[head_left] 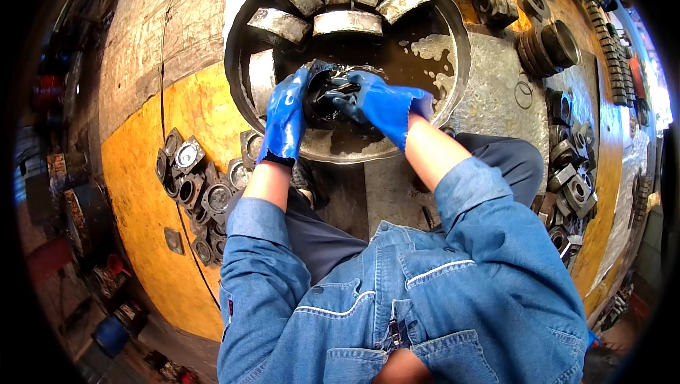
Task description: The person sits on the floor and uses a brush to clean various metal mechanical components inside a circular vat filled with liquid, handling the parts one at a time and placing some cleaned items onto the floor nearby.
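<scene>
1. Dark metal part (319, 101) is held low over the near-left half of a round tub (462, 58); it is presumably kept within the rim so that drips fall back inside.
2. Its left side is grasped by the gloved left hand (286, 111), apparently as a steadying hold; the gloved right hand (379, 99) is set against its right side with fingers bent; whether a small tool is clasped there cannot be told.
3. Dark liquid (397, 65) is held in the tub; curved metal blocks (347, 23) are fanned along the far and left sides, perhaps to give the hands room at the near side.
4. Flanged parts (216, 200) are heaped on the floor (142, 147) to the left; more metal parts (577, 189) are piled to the right; both piles are seemingly placed for easy reach.
</scene>
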A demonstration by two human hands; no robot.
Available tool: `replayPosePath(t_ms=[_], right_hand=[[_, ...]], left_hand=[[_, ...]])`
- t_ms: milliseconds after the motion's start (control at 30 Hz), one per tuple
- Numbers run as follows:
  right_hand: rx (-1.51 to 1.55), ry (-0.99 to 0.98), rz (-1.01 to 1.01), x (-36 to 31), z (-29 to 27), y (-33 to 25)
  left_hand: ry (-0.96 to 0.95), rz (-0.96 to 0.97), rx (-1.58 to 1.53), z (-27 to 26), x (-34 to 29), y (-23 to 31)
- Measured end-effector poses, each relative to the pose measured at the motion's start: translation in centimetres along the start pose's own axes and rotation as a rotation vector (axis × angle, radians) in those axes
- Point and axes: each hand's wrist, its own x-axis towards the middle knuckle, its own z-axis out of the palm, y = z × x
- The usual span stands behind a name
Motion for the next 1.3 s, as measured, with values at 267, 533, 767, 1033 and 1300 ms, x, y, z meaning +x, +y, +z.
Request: replayPosePath(t_ms=[267,533,767,1033,1300], right_hand=[[-0.050,-0.537,0.236,6.0,-1.2,-7.8],[-1.160,-0.983,-0.273,5.7,0.1,-9.2],[-1.038,-0.925,-0.824,5.3,-1.3,-7.7],[-1.141,-0.770,-0.197,5.3,2.7,-9.6],[-0.234,-0.493,0.225,6.5,-1.1,-8.6]], left_hand=[[0.004,-0.057,-0.019,-1.0,-0.5,0.4],[-0.039,0.028,-0.057,-0.6,-0.8,0.4],[-0.075,0.009,-0.035,-1.2,-0.1,-0.4],[-0.017,0.076,0.029,-1.7,-1.3,0.1],[-0.003,-0.067,0.035,-0.9,-1.8,2.0]])
